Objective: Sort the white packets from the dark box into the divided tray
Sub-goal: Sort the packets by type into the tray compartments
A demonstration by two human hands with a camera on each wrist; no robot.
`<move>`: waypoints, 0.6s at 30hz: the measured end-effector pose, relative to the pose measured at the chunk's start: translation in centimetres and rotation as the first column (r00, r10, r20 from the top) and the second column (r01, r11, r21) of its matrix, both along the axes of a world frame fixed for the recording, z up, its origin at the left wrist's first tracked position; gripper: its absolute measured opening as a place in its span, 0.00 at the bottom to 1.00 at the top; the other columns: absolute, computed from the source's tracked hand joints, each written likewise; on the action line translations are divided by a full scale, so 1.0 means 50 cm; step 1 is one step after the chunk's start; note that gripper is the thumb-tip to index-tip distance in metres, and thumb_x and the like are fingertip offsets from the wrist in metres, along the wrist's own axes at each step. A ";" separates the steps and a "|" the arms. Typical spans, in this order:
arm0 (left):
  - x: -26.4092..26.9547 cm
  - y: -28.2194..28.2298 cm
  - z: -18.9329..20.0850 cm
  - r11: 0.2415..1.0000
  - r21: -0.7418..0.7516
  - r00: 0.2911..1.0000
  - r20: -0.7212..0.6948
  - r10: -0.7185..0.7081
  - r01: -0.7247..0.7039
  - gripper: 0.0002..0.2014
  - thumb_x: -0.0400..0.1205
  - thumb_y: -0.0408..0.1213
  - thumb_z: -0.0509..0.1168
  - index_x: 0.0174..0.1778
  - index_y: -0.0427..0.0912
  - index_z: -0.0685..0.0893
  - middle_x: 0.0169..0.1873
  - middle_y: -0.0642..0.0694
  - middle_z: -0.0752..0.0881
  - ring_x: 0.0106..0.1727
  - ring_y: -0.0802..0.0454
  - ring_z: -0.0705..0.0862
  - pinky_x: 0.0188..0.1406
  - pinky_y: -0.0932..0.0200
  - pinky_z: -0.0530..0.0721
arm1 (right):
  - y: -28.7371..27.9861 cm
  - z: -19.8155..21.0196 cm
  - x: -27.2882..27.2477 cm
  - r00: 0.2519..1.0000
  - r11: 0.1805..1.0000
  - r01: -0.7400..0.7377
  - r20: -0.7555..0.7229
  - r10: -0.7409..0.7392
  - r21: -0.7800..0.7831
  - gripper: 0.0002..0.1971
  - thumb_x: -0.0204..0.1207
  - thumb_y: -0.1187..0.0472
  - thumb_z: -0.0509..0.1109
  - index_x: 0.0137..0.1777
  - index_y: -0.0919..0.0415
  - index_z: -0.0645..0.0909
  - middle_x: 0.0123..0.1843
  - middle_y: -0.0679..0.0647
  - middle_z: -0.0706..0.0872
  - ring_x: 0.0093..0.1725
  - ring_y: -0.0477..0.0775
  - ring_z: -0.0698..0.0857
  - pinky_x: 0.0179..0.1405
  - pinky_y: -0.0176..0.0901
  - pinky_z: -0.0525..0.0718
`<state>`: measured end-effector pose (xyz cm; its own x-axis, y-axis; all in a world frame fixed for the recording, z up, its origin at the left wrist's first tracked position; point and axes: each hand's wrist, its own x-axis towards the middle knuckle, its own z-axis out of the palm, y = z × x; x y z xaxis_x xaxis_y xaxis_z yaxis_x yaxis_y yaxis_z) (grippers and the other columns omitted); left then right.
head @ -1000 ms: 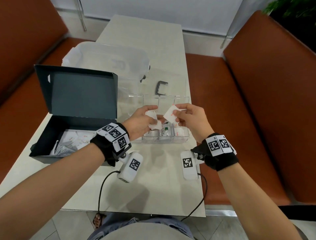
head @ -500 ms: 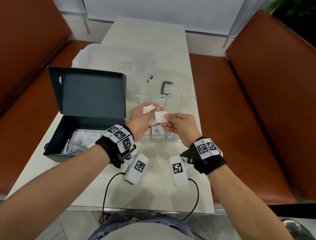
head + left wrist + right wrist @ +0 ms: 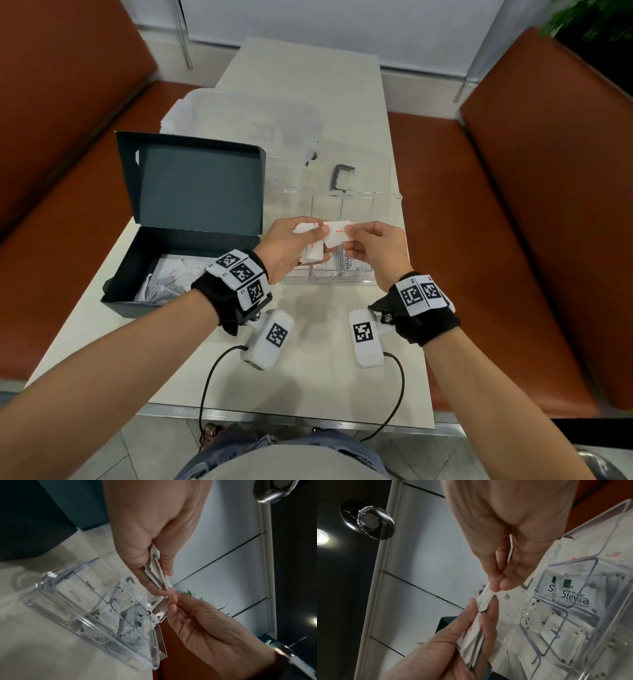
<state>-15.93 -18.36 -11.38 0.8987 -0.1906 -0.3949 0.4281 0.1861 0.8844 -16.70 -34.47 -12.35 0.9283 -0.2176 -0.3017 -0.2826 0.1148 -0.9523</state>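
My left hand (image 3: 313, 240) grips a small stack of white packets (image 3: 313, 255) above the near side of the clear divided tray (image 3: 329, 283). My right hand (image 3: 354, 236) pinches one end of a white packet with red "Salt" print (image 3: 337, 233); the left thumb rests on its other end. In the right wrist view that packet (image 3: 485, 597) bridges both hands above the stack (image 3: 471, 646). The tray (image 3: 597, 574) holds Stevia packets (image 3: 573, 597) and Sugar packets (image 3: 536, 660) in separate compartments. The open dark box (image 3: 128, 274) at left holds several more packets (image 3: 171, 279).
A clear lidded container (image 3: 246, 126) stands behind the box and tray, with a dark clip (image 3: 340, 176) beside it. Orange benches (image 3: 513, 240) flank the narrow white table (image 3: 308, 359). Wrist-camera cables hang at the table's near edge.
My right hand has moved left and met the left hand above the tray. Both hands now hold the same Salt packet at the top of the left hand's stack.
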 end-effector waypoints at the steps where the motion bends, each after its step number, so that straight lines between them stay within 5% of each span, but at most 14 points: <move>1: -0.001 -0.001 0.000 1.000 0.015 1.000 0.012 -0.007 0.007 0.10 0.82 0.28 0.69 0.58 0.31 0.85 0.47 0.34 0.88 0.36 0.45 0.89 0.34 0.55 0.91 | 0.001 -0.001 -0.001 1.000 1.000 0.005 0.012 -0.005 -0.029 0.03 0.75 0.69 0.74 0.44 0.68 0.84 0.35 0.60 0.88 0.30 0.51 0.87 0.33 0.38 0.87; 8: 0.004 -0.002 0.001 0.998 0.062 1.000 0.009 -0.013 0.012 0.09 0.79 0.25 0.70 0.55 0.33 0.87 0.50 0.32 0.88 0.38 0.42 0.88 0.40 0.53 0.91 | -0.001 -0.006 -0.001 0.997 0.980 0.004 0.079 0.012 -0.201 0.03 0.72 0.69 0.76 0.44 0.64 0.85 0.35 0.59 0.88 0.31 0.50 0.87 0.38 0.42 0.89; 14: 0.006 -0.013 0.002 0.997 0.082 1.000 0.021 -0.008 0.006 0.12 0.80 0.23 0.69 0.59 0.29 0.86 0.49 0.31 0.88 0.35 0.46 0.89 0.34 0.57 0.91 | -0.014 -0.007 0.003 0.998 0.985 0.000 0.060 0.010 -0.174 0.05 0.74 0.67 0.75 0.48 0.65 0.86 0.33 0.57 0.88 0.30 0.49 0.86 0.40 0.43 0.90; 18: 0.007 -0.025 0.003 0.996 0.088 1.000 0.026 -0.006 0.004 0.12 0.81 0.23 0.68 0.60 0.28 0.85 0.48 0.32 0.88 0.31 0.49 0.89 0.30 0.60 0.88 | -0.028 0.001 0.006 0.998 0.992 -0.063 0.022 0.066 -0.106 0.08 0.77 0.69 0.72 0.54 0.69 0.86 0.36 0.58 0.86 0.29 0.48 0.81 0.33 0.39 0.84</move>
<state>-15.60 -19.61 -11.24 0.9081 -0.1608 -0.3867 0.4053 0.1053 0.9081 -16.40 -35.87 -12.32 0.9486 -0.1863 -0.2560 -0.2613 -0.0037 -0.9653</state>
